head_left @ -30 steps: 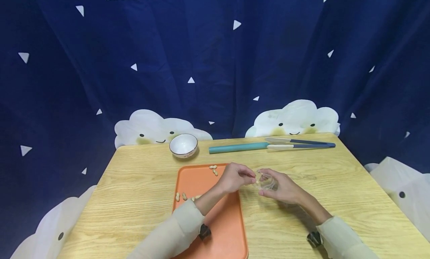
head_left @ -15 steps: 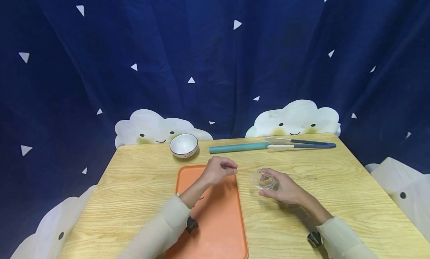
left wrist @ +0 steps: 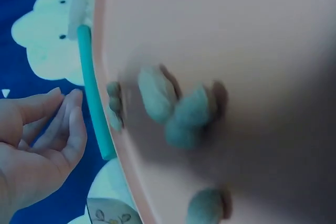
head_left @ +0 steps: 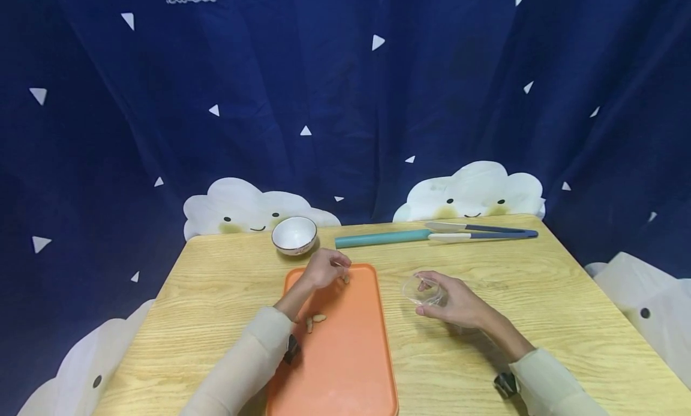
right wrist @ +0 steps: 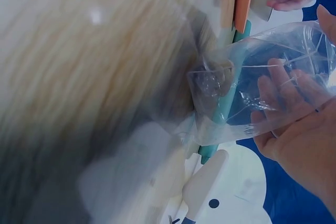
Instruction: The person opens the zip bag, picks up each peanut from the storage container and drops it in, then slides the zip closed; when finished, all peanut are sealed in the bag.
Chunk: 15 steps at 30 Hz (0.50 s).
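My left hand (head_left: 324,269) is over the far end of the orange tray (head_left: 345,356), close above a peanut (head_left: 345,279). In the left wrist view its thumb and fingertips are bent toward each other with nothing between them. Several more peanuts (left wrist: 157,95) lie on the tray in that view, one (left wrist: 114,106) by the rim. To the right of the tray, my right hand (head_left: 456,302) holds a clear plastic bag (right wrist: 210,121), thumb and fingers around its mouth. A brownish lump (right wrist: 224,77) shows at the bag's lower end.
A white bowl (head_left: 294,233) stands behind the tray. Right of it lie a teal stick (head_left: 383,238) and a pair of blue-and-white tongs (head_left: 502,234) along the back of the wooden table (head_left: 216,296). A dark blue curtain (head_left: 345,104) hangs behind.
My left hand has moved left, from beside the bag's mouth back over the tray's far end. The right hand stays in place holding the bag.
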### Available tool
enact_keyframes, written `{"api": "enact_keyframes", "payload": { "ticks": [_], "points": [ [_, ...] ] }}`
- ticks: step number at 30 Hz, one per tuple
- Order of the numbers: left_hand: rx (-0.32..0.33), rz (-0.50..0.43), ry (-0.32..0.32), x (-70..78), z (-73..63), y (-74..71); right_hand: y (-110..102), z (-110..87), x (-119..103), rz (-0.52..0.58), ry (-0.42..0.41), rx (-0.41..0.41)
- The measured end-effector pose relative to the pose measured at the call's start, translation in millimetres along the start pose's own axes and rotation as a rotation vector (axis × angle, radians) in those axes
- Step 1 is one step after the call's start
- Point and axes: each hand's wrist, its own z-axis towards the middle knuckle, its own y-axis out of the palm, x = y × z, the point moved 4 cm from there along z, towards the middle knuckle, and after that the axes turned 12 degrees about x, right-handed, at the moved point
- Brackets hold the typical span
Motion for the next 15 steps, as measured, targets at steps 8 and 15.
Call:
{"api": "enact_keyframes", "payload": {
  "ticks": [8, 15],
  "points": [
    [-0.068, 0.126, -0.004, -10.7, 1.2, 1.9, -1, -0.2, 1, 0.01, 0.02, -0.007],
    [-0.081, 0.155, -0.01, -12.5, 1.4, 6.6, -2, -0.1, 0, 0.005, 0.017, -0.002]
  ]
}}
